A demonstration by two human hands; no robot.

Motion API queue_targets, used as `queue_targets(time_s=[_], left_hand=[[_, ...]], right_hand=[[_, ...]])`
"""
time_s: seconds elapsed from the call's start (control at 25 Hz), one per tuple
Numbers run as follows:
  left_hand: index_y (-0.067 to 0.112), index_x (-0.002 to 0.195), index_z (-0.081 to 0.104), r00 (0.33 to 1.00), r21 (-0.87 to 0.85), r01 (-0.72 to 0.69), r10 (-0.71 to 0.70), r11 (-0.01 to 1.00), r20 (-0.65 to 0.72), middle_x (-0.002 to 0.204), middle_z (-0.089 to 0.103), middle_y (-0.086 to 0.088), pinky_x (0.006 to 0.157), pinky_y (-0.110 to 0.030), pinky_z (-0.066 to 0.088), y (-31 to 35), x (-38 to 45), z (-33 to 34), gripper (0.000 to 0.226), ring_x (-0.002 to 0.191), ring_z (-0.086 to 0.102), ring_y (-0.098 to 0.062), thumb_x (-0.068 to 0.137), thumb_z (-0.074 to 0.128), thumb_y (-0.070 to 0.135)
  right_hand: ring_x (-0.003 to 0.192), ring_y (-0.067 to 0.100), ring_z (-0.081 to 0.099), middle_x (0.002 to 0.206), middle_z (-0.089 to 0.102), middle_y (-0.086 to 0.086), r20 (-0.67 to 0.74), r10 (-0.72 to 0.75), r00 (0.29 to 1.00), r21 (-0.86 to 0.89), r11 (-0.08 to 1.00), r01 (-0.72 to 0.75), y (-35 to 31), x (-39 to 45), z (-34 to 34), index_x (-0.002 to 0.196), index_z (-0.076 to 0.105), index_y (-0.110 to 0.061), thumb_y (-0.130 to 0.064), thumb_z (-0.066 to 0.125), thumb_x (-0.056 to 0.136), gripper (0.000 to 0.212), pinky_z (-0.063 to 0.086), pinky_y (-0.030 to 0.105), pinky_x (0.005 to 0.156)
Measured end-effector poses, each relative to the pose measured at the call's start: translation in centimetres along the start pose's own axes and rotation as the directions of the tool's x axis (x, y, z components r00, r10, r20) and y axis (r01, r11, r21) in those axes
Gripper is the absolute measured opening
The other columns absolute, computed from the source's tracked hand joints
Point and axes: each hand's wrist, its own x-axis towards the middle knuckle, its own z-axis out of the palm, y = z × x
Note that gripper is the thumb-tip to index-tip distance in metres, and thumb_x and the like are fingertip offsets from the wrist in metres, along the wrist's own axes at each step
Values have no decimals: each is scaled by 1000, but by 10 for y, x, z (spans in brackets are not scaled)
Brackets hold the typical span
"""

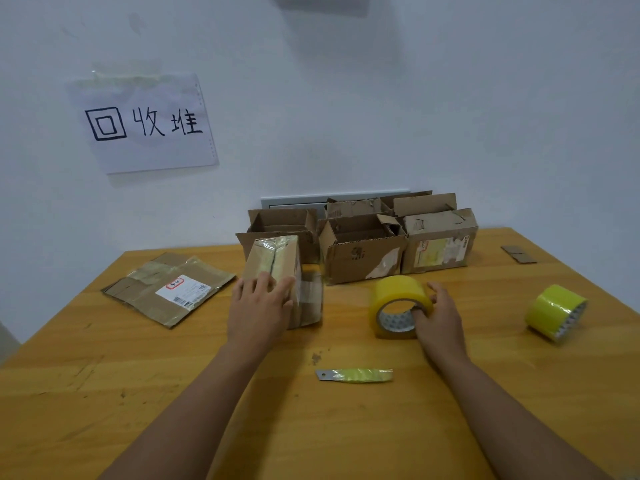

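Note:
A small cardboard box sealed with clear tape stands on the wooden table, a little left of the middle. My left hand lies on its near top face, fingers spread over the edge. To its right a yellow tape roll stands on edge. My right hand holds that roll, thumb hooked inside the core and fingers around the outer side.
A flattened box with a shipping label lies at the left. Several open, worn boxes line the back against the wall. A second yellow tape roll sits at the right. A tape-wrapped cutter blade lies near me. A paper sign hangs on the wall.

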Motion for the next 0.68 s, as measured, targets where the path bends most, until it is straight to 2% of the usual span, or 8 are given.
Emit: queue_targets(time_s=[0.16,0.28,0.36,0.48,0.52,0.6,0.64,0.68], left_hand=[[33,129,54,1000,-11,5,-5,1000,-17,116,56,-4,101,-47,43,0,-2,-1,36,110,53,-27,94,57,41],[31,126,56,998,-6,13,-14,1000,-55,111,56,-6,98,-47,45,-2,-3,0,35,105,54,-28,92,61,33],[31,126,56,999,-13,22,-22,1000,-41,111,56,-5,101,-47,43,-1,-1,0,36,107,53,-27,91,62,31],[31,127,56,999,-46,30,-30,999,-21,113,55,-6,107,-50,38,0,-2,0,40,110,51,-27,89,64,26],[30,127,56,999,-55,34,-35,998,-22,114,55,-6,108,-51,36,1,-3,1,41,111,50,-28,87,65,23],[30,128,57,999,-73,28,-30,997,-31,114,55,-7,111,-52,32,2,-6,2,46,113,49,-28,84,66,17],[29,128,57,999,-82,24,-27,996,-35,114,54,-7,112,-53,30,2,-7,2,48,113,48,-28,83,66,16],[29,129,57,999,-86,20,-23,996,-37,114,54,-7,113,-53,29,1,-7,2,50,114,48,-29,82,66,15]], right_hand=[[106,34,58,122,60,11,53,9,999,-2,1000,-9,5,-7,4,141,39,-20,-17,65,90,57,47,37,77],[108,34,55,125,57,13,-96,1,995,24,1000,2,13,-1,-1,135,46,-16,-13,60,92,45,45,37,81],[111,34,54,127,56,14,-115,18,993,46,999,-13,16,-1,0,134,46,-14,-14,58,94,41,44,37,82],[120,36,49,135,49,16,-59,97,994,64,994,-94,16,2,-2,142,39,-14,-20,62,93,54,44,41,91],[125,37,44,141,42,17,-92,111,990,51,993,-107,13,-2,-4,145,34,-13,-20,65,91,63,42,43,94],[126,34,37,143,32,17,-247,-61,967,-82,996,42,2,-20,-5,145,33,-12,-17,67,86,69,39,45,97],[123,32,38,138,35,16,-292,-239,926,-182,965,191,-5,-32,-2,139,39,-12,-17,65,84,62,39,44,96],[117,28,41,130,41,13,-250,-413,876,-255,901,351,-14,-45,0,131,47,-14,-20,61,82,51,39,41,95]])
